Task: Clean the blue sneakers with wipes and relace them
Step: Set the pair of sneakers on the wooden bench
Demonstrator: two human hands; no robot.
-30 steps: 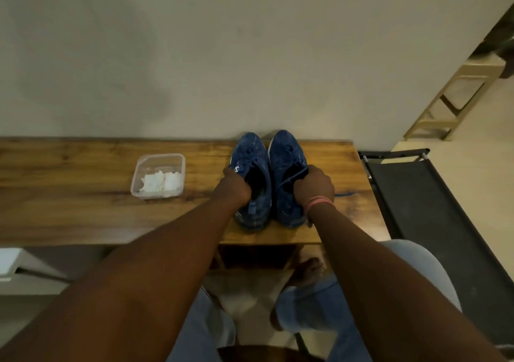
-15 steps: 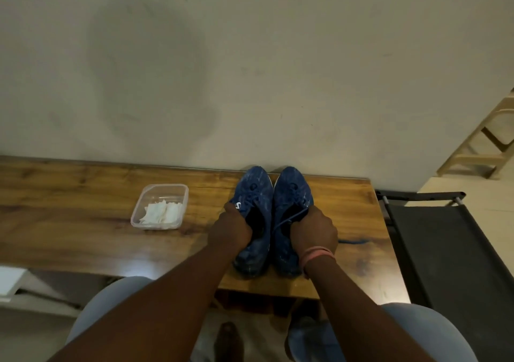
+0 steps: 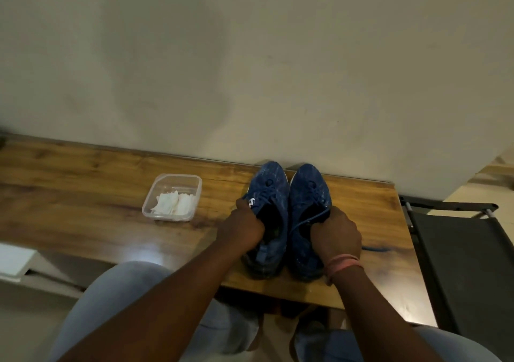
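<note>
**Hands at the collars of two blue sneakers on the table**

The long brown wooden table (image 3: 83,194) stands against a plain beige wall (image 3: 250,55). A dark fabric-and-metal folding frame (image 3: 459,250) stands just beside the table's right end.

The pair of blue knit sneakers (image 3: 289,194) sits near the right end of the table, side by side and touching, toes pointing to the wall, heels at the near edge. Both uppers are dark blue with lighter mottling. The left shoe carries a white mark on its outer side. Laces show at the upper eyelets of both.

The left hand (image 3: 243,229) grips the outer collar of the left shoe, fingers curled. The right hand (image 3: 335,235), with a pink band at the wrist, is curled over the collar of the right shoe and holds a blue lace (image 3: 308,221), which runs taut across the opening.

A clear rectangular plastic container (image 3: 172,197) sits left of the shoes, apart from them. It holds folded white wipes (image 3: 173,204).

A loose lace end (image 3: 375,249) lies on the table right of the right hand.
</note>
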